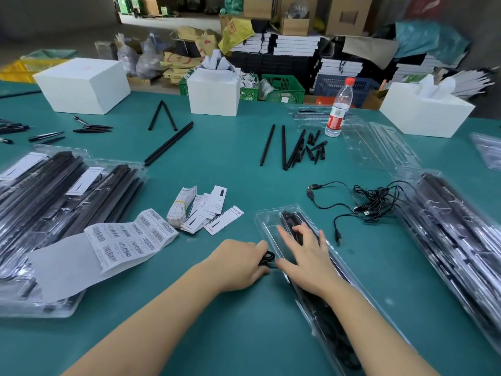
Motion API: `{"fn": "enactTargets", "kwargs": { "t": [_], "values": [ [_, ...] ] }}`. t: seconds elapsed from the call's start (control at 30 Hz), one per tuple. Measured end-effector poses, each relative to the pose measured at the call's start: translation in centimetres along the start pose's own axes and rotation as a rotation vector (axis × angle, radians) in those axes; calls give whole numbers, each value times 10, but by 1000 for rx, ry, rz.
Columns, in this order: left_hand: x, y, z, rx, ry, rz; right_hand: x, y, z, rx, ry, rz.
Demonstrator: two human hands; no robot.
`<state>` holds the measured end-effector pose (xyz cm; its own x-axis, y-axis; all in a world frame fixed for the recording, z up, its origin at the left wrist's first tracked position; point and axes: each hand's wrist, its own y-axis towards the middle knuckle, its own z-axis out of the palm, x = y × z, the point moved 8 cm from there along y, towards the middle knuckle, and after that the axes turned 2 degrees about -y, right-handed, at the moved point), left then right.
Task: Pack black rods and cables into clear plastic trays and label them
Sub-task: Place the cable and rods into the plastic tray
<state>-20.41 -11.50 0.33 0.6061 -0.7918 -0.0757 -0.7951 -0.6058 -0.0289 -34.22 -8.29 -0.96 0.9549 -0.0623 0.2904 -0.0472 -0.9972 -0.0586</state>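
The left hand [241, 263] curls its fingers round a small coil of black cable [267, 258], pinching it on the green table [222, 321] just beside the near-left edge of the clear plastic tray [267, 217]. The right hand [306, 253] lies flat on that tray with its fingers spread and straight, pressing down on the black rods [291, 221] packed inside — it holds nothing. The tray runs slantwise from mid-table toward the lower right, under the right forearm. Just to its right sprawls a loose tangle of black cables [376, 199], one plug lying close to the tray's edge. Further right a stack of filled trays [455, 234] lies on the table; a larger stack [62, 202] sits at the left, partly covered by a sheet of barcode labels [130, 237]. Between that sheet and the tray lie a banded bundle and loose paper cards [208, 210]. Further off — loose rods [284, 146], a water bottle [339, 109], empty trays [379, 147] and three white boxes [214, 89].
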Motion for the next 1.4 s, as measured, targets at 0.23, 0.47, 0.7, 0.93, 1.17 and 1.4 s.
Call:
{"fn": "enactTargets", "kwargs": {
  "t": [0.23, 0.47, 0.7, 0.93, 1.17, 1.4],
  "values": [
    [-9, -12, -11, -96, 147, 49, 15, -12, -1, 18, -13, -127],
    [-22, -51, -22, -462, 180, 151, 41, -27, 5, 128, -26, -207],
    [-22, -68, -31, -606, 67, 99, 43, -30, 8, 172, 100, -217],
    [-22, -66, -40, -584, -21, 103, 42, -31, 7, 183, 240, -186],
    [-17, -56, -21, -364, -13, 73, 42, -35, 3, 191, 341, -165],
    [-22, -31, -17, -145, 211, 28, 31, -37, 2, 175, 513, -40]
  ]
}}
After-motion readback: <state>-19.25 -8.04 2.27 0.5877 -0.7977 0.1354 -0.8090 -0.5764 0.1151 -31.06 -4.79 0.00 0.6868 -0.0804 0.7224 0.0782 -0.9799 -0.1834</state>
